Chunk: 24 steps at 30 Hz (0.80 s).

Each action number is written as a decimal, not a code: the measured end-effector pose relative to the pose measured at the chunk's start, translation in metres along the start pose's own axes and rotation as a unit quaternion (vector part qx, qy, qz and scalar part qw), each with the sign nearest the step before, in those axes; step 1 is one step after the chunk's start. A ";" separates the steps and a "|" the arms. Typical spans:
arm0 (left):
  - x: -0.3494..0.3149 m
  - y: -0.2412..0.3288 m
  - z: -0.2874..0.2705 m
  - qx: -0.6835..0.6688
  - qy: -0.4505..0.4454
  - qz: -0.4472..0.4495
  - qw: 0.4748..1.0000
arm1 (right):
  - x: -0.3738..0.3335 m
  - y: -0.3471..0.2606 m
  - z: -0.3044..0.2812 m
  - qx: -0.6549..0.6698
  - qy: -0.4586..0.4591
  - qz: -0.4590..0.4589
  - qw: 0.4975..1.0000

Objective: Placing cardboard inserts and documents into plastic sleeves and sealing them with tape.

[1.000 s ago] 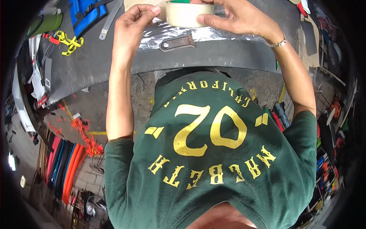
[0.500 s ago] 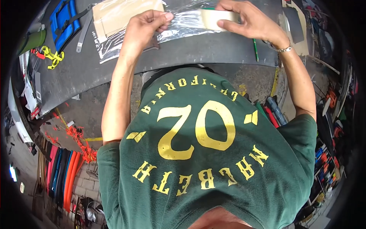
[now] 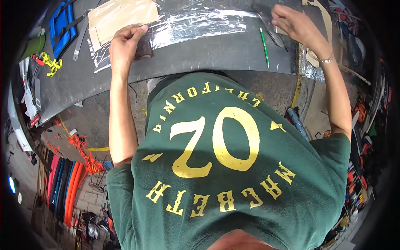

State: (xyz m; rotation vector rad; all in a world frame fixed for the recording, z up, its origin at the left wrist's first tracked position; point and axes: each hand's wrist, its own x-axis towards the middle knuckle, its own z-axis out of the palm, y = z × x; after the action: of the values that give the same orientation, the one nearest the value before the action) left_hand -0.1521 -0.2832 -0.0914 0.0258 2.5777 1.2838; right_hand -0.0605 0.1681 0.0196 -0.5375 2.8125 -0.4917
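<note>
Basically, left hand (image 3: 125,43) presses flat on crinkled silver foil sheet (image 3: 200,25); right hand (image 3: 293,25) lies loosely open beside green pencil (image 3: 264,46) on dark table (image 3: 216,58); best keep foil taut, smoothing outward.

A crinkled sheet of silver foil (image 3: 196,27) lies flat across the top centre of the frame on the dark desk (image 3: 216,54). A tan cardboard piece (image 3: 121,16) overlaps its upper-left end. At upper right lies a dark, perhaps serrated blade (image 3: 271,31), partly hidden.

Right hand (image 3: 293,26): I can't see its fingertips; curled over something dark.
Brown card sheet (image 3: 121,14): top cut off by the frame edge.
Counter (image 3: 216,52): I lose its far side past the frame.
</note>
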 end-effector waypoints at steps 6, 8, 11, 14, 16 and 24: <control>-0.004 0.019 0.003 0.130 -0.005 -0.049 0.990 | 0.010 0.000 0.005 -0.130 -0.056 -0.078 0.987; -0.003 0.014 0.002 0.146 -0.003 -0.045 0.988 | 0.015 -0.006 0.000 -0.086 -0.064 -0.094 0.990; -0.001 0.008 0.008 0.124 0.009 0.004 0.992 | 0.019 0.018 0.021 -0.144 -0.065 -0.097 0.983; 0.001 -0.002 0.011 0.148 0.034 0.027 0.988 | 0.027 0.038 0.047 0.124 0.240 -0.363 0.892; -0.002 -0.010 0.007 0.144 0.045 0.015 0.988 | 0.030 -0.004 0.006 -0.161 -0.112 -0.099 0.976; 0.002 -0.021 0.003 0.172 0.035 0.033 0.984 | 0.043 0.029 0.062 -0.027 0.235 -0.343 0.909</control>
State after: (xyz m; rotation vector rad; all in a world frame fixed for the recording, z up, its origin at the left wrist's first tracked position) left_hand -0.1515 -0.2936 -0.1105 0.1361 2.8496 0.8579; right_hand -0.0905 0.1592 -0.0550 -1.6418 3.0054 -0.7486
